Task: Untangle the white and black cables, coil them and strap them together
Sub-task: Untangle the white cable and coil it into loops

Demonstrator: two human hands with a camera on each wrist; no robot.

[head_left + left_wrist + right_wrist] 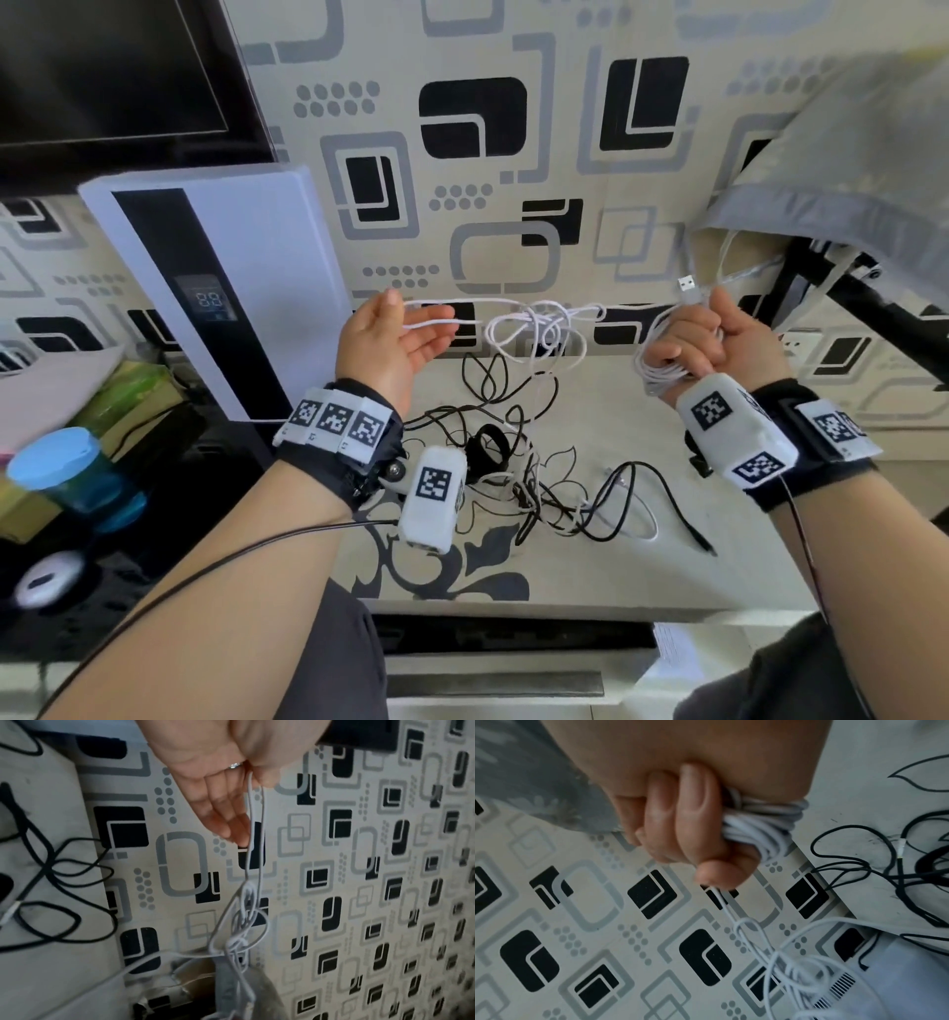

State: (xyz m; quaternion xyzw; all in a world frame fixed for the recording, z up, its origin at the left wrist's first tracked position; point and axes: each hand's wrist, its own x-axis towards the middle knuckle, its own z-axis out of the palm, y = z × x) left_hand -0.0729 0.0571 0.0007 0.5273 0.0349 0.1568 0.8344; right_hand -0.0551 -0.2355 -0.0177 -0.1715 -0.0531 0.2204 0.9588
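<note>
My left hand (pixel 395 339) is raised palm-up with straight fingers (pixel 221 805). A loop of the white cable (pixel 441 313) is hooked over its thumb and pulled taut. That cable runs right into a loose knot (pixel 539 321) hanging in the air between my hands. My right hand (pixel 703 339) grips a coil of the same white cable (pixel 757 823) in its fist, and the USB plug (pixel 688 287) sticks up above it. The black cable (pixel 518 462) lies tangled on the table (pixel 667 565) below, around a black strap ring (pixel 488 446).
A white appliance with a lit display (pixel 210 293) leans at the left, a dark screen (pixel 113 72) above it. Grey fabric (pixel 847 154) hangs at the upper right. A blue-lidded container (pixel 67 467) stands at the far left. The patterned wall (pixel 513 154) is close behind.
</note>
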